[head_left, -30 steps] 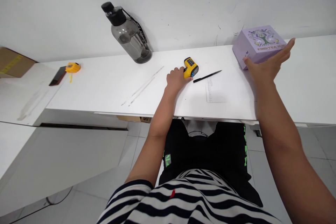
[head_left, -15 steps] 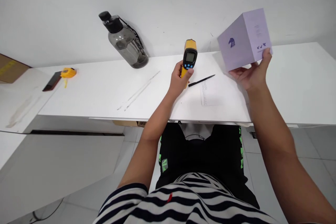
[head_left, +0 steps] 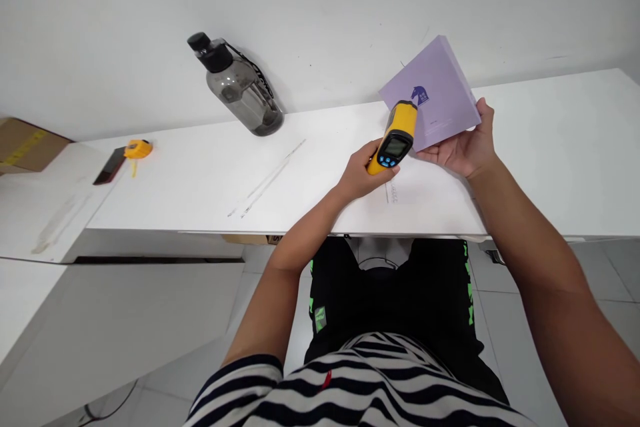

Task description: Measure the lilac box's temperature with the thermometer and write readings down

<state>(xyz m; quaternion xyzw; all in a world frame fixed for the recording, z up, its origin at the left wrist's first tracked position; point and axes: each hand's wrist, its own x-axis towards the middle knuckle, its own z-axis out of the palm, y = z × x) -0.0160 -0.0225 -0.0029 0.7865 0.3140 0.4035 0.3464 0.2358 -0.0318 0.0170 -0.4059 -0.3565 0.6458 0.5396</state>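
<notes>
My left hand [head_left: 367, 170] is closed round the handle of a yellow and black infrared thermometer [head_left: 401, 121], its small screen and blue buttons facing me. The thermometer's front end overlaps the lower left of a light purple box [head_left: 445, 90] in my view; whether they touch I cannot tell. My right hand [head_left: 467, 147] grips that box from below, thumb on its right side and fingers underneath. A dark blue horse-head logo shows on the box's broad face, which is tilted toward me. Beneath my left hand lies a sheet of paper [head_left: 395, 193] with handwriting, partly covered.
A grey see-through bottle [head_left: 245, 93] with a black cap stands against the wall. Farther left on the white table [head_left: 190, 180] are a yellow tape measure [head_left: 138, 148], a dark flat object [head_left: 110, 166] and a cardboard box [head_left: 35, 145].
My left hand has brought the thermometer rightward and tilted it toward the purple box. My right hand has moved the box left and turned its logo face more toward me. The pen is now hidden.
</notes>
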